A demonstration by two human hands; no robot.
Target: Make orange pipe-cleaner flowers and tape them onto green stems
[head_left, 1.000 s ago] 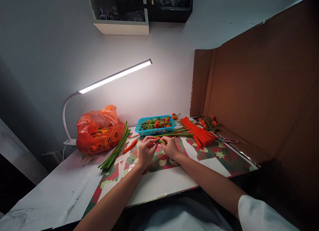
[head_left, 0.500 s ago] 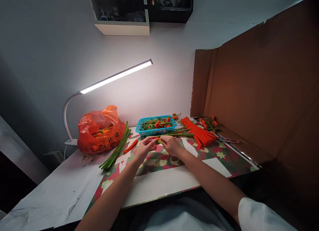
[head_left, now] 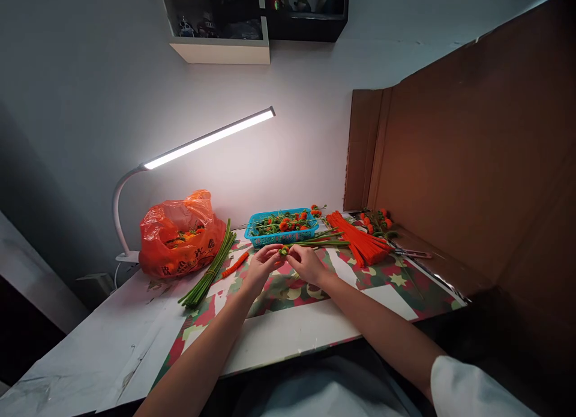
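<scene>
Above the middle of the table, my two hands meet around a small orange flower with green leaves [head_left: 284, 251]. My left hand [head_left: 262, 267] pinches it from the left. The fingertips of my right hand [head_left: 309, 265] close on its right side; the exact grip is partly hidden. Just behind the hands stands a blue basket [head_left: 258, 239] holding orange flower heads on green stems. Long green stems [head_left: 330, 243] lie beside the basket, near a fanned bundle of orange-red strips [head_left: 362, 243]. A short orange fuzzy roll [head_left: 234, 265] rests left of my left hand.
A bundle of green stems [head_left: 209, 273] lies at left, against an orange plastic bag [head_left: 182, 243] with flowers inside. A lit lamp [head_left: 211, 138] arches over the table. Scissors [head_left: 413, 253] and more orange flowers [head_left: 377, 220] lie at right, beside a tall cardboard wall [head_left: 468, 141].
The flower between my hands has turned, so its green part now faces up more plainly. My right fingers have shifted slightly to the right. Everything on the table stays put.
</scene>
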